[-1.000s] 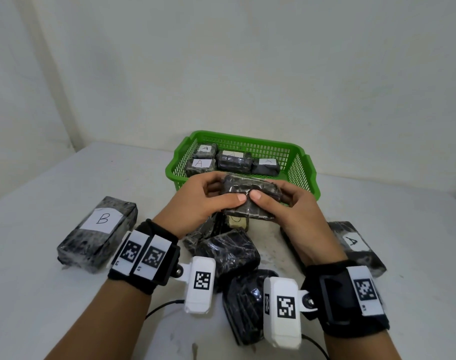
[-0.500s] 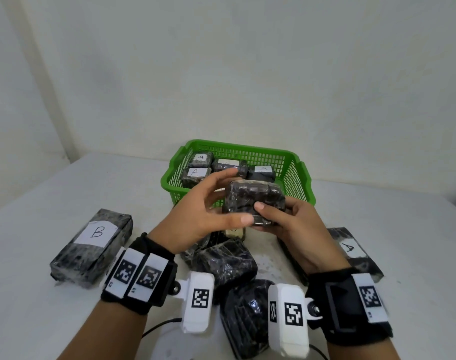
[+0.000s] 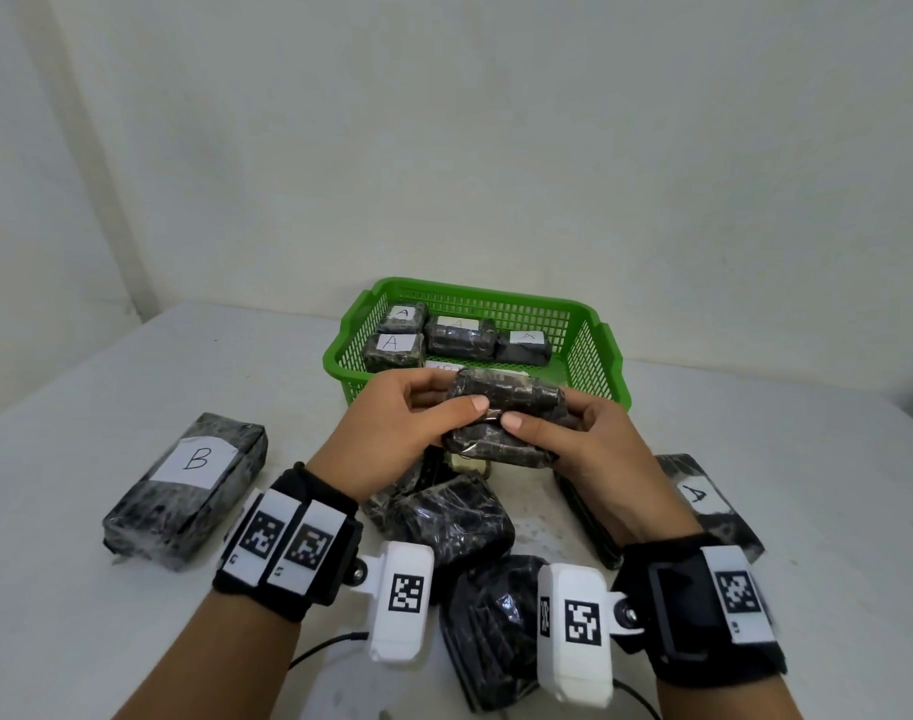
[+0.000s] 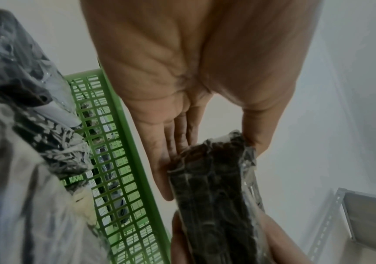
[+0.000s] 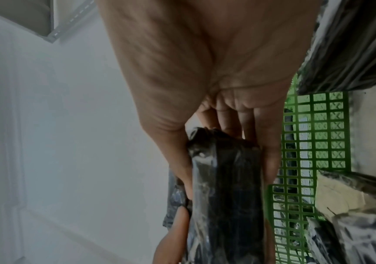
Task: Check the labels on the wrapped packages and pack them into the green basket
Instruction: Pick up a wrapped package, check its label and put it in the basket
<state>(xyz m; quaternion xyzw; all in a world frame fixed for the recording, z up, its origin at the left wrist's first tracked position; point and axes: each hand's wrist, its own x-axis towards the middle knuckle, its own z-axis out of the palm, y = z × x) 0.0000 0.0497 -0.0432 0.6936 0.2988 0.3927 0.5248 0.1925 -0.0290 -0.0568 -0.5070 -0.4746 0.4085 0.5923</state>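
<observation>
A dark wrapped package (image 3: 506, 423) is held in the air just in front of the green basket (image 3: 607, 356). My left hand (image 3: 407, 423) grips its left end, thumb on the near face and fingers behind. My right hand (image 3: 574, 433) grips its right end the same way. No label shows on the faces I see. The left wrist view has the package (image 4: 214, 196) between thumb and fingers (image 4: 171, 151); in the right wrist view, the package (image 5: 225, 187) sits between thumb and fingers (image 5: 270, 155). Several packages labelled A (image 3: 392, 350) lie inside the basket.
A long package labelled B (image 3: 189, 485) lies on the white table (image 3: 106, 366) at the left. A package labelled A (image 3: 704, 501) lies at the right. Several unlabelled-side packages (image 3: 454, 527) are heaped under my wrists. A wall stands behind the basket.
Both hands have lifted the package and turned it a little; the left hand's fingers have closed back round its far side. The camera view has tilted slightly.
</observation>
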